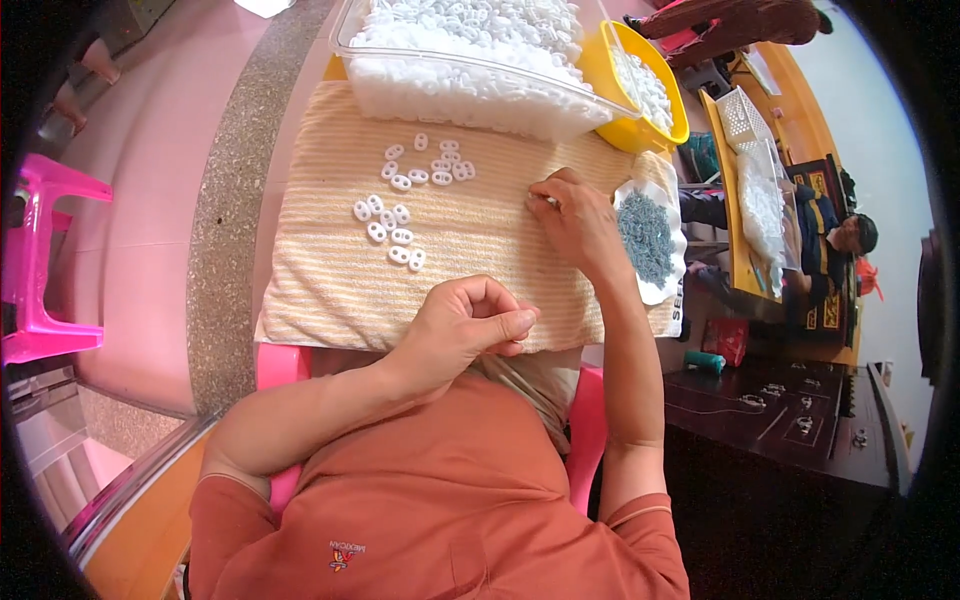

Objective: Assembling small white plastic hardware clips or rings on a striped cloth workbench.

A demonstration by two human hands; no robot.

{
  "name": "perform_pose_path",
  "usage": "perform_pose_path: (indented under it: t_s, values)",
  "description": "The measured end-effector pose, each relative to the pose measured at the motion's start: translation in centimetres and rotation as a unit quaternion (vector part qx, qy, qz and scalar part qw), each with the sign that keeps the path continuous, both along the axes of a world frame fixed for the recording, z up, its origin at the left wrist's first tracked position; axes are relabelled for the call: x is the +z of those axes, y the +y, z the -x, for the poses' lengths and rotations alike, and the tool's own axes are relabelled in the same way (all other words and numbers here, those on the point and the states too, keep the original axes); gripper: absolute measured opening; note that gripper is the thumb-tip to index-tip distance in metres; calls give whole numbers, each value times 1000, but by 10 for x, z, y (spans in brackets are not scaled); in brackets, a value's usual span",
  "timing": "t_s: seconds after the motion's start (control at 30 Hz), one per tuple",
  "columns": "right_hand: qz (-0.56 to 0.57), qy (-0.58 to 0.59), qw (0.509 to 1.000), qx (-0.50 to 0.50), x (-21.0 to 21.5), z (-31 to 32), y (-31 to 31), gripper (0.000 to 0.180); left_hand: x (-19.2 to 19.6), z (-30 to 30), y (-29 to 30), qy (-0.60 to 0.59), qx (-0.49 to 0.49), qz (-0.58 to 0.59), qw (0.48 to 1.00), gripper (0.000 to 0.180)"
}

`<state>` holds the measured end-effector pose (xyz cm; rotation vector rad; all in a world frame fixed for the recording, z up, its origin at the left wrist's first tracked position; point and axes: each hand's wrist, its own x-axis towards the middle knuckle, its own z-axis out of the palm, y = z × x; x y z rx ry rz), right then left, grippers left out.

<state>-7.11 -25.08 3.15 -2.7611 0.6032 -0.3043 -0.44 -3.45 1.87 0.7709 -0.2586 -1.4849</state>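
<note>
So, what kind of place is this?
Probably some kind of small indoor workroom: there's a clear bin heaped with white pieces, a yellow basin holding more white pieces, and a pile of tiny grey-blue parts.

Rust-red short-sleeved shirt (430, 470) with pale trim (637, 513) edging the sleeves (645, 545), small multicoloured emblem (342, 561) at seven o'clock; beige trousers (540, 392).
</note>
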Motion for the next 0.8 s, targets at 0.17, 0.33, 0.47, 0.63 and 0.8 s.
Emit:
perform_pose_path:
  t_s: [0.17, 0.33, 0.47, 0.63, 0.8]
  values:
    - [8, -5, 1000, 5, -2, -1, 0, 14, -1, 0, -1, -5, 0, -4, 1000, 9]
    - [-2, -48, 999, 11, -6, 7, -1, 13, -1, 0, -1, -13, -3, -21, 1000, 9]
    - [-7, -75, 997, 3, -4, 16, 5, 11, 0, 0, -1, -13, -1, -18, 1000, 9]
    - [-98, -131, 986, -43, 0, 34, 29, 7, 0, -1, -1, -18, 19, -40, 999, 9]
    - [-167, -159, 973, 6, 8, 48, 63, 8, 4, -1, -1, -8, 52, -51, 997, 11]
